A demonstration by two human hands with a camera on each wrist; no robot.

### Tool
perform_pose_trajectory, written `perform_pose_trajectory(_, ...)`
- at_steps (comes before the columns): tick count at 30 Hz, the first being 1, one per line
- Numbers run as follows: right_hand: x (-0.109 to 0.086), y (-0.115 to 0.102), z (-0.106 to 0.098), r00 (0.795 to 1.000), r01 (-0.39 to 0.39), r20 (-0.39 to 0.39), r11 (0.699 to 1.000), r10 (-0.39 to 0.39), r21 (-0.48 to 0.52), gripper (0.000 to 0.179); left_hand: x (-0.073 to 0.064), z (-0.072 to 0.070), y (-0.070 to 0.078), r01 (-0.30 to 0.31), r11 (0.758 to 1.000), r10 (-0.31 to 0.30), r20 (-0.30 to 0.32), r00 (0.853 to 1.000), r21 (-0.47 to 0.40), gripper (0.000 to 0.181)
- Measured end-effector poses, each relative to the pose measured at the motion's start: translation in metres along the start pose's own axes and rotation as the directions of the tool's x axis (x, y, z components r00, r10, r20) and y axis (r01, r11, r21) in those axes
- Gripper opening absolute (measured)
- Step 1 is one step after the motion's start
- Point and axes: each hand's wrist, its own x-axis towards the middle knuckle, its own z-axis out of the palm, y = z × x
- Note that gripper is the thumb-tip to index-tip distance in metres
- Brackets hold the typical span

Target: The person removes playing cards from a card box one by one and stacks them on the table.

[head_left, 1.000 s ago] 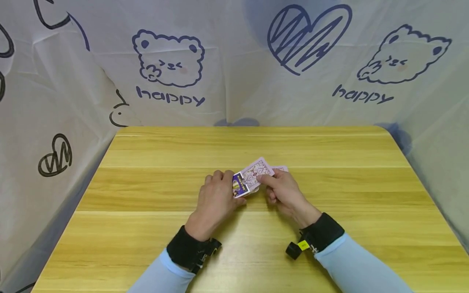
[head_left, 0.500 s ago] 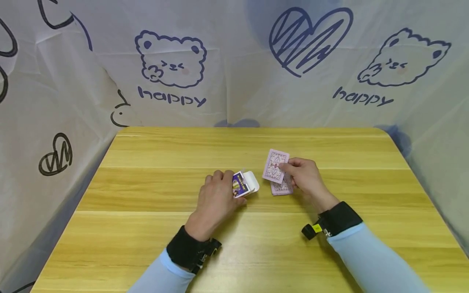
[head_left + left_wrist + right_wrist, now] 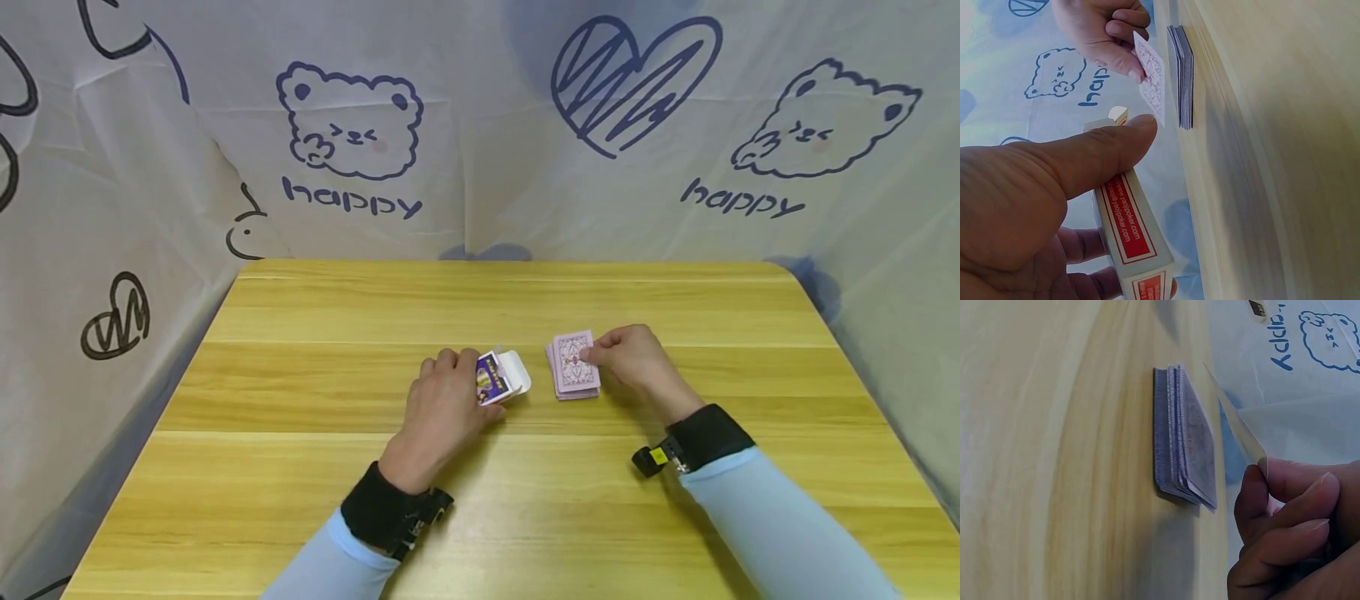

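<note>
My left hand grips an opened playing-card box, purple-printed in the head view, with its white flap folded out. In the left wrist view the box's side panel shows red and white, held between thumb and fingers. Between thumb and fingers, my right hand pinches a playing card, its pink patterned back facing up. Just beneath that card, a stack of cards lies on the table. Both wrist views show a gap between card and stack. The stack's edges are slightly uneven.
The wooden table reaches back to a pale cloth with bear and heart drawings. Cloth also hangs along both sides. Black wristbands with small cameras sit on both wrists.
My right hand has drawn a card out of the box and carried it right, over the stack. Since half a second ago the card has turned into line with the stack. The left hand stays put.
</note>
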Motion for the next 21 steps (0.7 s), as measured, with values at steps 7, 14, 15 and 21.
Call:
perform_pose_trajectory(7,0.007,0.002,0.006,1.0,-0.008,0.002,1.0,0.008,-0.008,0.029,0.0,0.001,0.0,-0.003,1.0,0.003,-0.001,1.0,0.001,0.083)
perform_pose_trajectory(14,0.01,0.002,0.007,0.999,0.021,-0.024,0.999,-0.022,-0.045,0.028,0.0,0.002,0.0,0.002,1.0,-0.001,0.009,1.0,-0.007,0.082)
perform_pose_trajectory(15,0.01,0.002,0.007,0.999,0.026,-0.029,0.998,-0.027,-0.052,0.028,0.0,0.002,0.0,0.001,1.0,-0.001,0.008,1.0,-0.007,0.082)
perform_pose_trajectory(21,0.008,0.0,0.012,0.998,0.03,-0.051,0.993,-0.036,-0.115,0.024,0.0,0.002,0.0,-0.005,1.0,0.005,0.006,1.0,-0.005,0.082)
